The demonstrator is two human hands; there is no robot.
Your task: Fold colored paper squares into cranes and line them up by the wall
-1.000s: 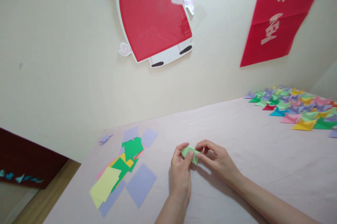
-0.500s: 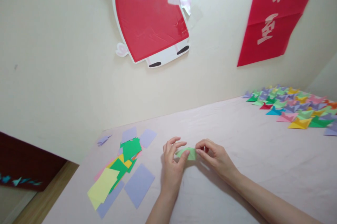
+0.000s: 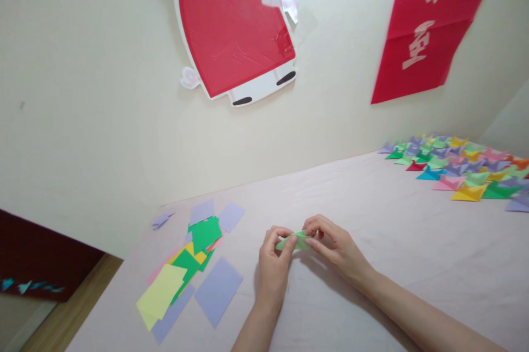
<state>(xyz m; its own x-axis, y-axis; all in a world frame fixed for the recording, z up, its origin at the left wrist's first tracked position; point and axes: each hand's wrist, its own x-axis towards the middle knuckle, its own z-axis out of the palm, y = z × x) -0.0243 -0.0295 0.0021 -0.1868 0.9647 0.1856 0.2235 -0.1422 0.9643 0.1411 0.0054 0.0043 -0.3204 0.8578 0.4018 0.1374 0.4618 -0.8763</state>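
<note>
A folded piece of light green paper point(image 3: 301, 242) is held just above the pale cloth, between both hands. My left hand point(image 3: 276, 250) pinches its left part, with the thumb in front and the fingers curled behind. On the other side, my right hand point(image 3: 330, 239) grips the right part between thumb and fingertips. The fingers cover portions of the paper, so its full folded shape cannot be made out.
Loose sheets lie at the left, among them a purple sheet point(image 3: 219, 291), a yellow sheet point(image 3: 161, 294) and a green sheet point(image 3: 206, 233). Several folded paper pieces point(image 3: 469, 193) stand in rows at the right back. The wall point(image 3: 314, 126) rises behind the cloth-covered surface point(image 3: 372, 220).
My left fingers, raised and spread before, have curled down onto the green paper. The right hand has shifted slightly left and now holds the paper closer to its middle.
</note>
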